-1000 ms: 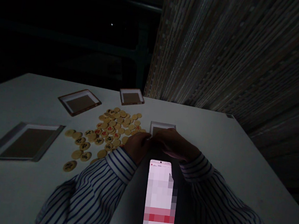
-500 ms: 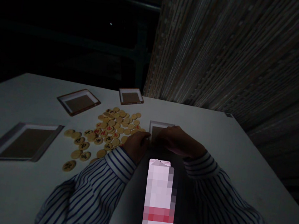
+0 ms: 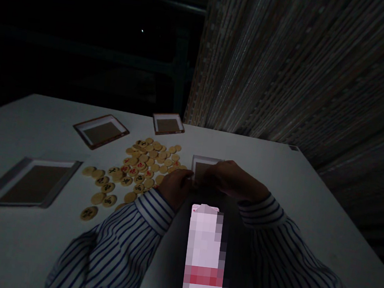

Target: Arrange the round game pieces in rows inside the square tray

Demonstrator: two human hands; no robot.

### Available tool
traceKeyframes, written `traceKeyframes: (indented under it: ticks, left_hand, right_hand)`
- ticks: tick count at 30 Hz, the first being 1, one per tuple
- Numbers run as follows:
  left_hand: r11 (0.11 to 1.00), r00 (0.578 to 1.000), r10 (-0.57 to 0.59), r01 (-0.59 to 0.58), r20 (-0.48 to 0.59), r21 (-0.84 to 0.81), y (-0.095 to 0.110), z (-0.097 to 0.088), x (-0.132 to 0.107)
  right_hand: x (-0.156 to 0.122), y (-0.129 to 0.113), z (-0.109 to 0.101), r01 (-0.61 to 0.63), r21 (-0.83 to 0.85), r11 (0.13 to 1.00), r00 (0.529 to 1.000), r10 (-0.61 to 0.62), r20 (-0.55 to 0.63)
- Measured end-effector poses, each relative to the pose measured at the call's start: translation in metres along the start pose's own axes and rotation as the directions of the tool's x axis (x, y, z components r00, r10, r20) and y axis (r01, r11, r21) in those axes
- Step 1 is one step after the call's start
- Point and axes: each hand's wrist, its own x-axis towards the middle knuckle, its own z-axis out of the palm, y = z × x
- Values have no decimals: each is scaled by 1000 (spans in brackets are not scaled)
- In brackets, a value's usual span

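The scene is very dark. My left hand [image 3: 176, 186] and my right hand [image 3: 232, 181] meet at the near edge of a small white-rimmed square tray [image 3: 203, 163] in the middle of the white table [image 3: 28, 241]. Both hands have curled fingers pressed toward each other; what they hold, if anything, is hidden in shadow. Just left of my left hand lies a spread of round wooden game discs [image 3: 141, 166] with black and red characters. A lit phone screen [image 3: 204, 256] stands below my hands, between my striped sleeves.
Three more shallow trays lie on the table: a large grey one [image 3: 31, 183] at the left, a brown-rimmed one [image 3: 101, 131] behind it, a small one [image 3: 168, 123] at the back. A ribbed wall [image 3: 307, 74] rises at the right; the far left is black.
My right hand has drawn slightly up and right along the small tray, uncovering more of it. My left hand has barely moved.
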Motion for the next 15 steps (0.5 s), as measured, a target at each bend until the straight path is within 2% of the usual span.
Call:
traceKeyframes:
  ticks: [6, 15]
  left_hand:
    - [1000, 1000, -17, 17, 10, 2, 1, -1, -1]
    - [999, 998, -42, 41, 38, 18, 3, -2, 0]
  right_hand:
    - [-3, 8, 2, -54, -32, 998, 996, 56, 64]
    - [-4, 4, 1, -43, 16, 999, 994, 41, 101]
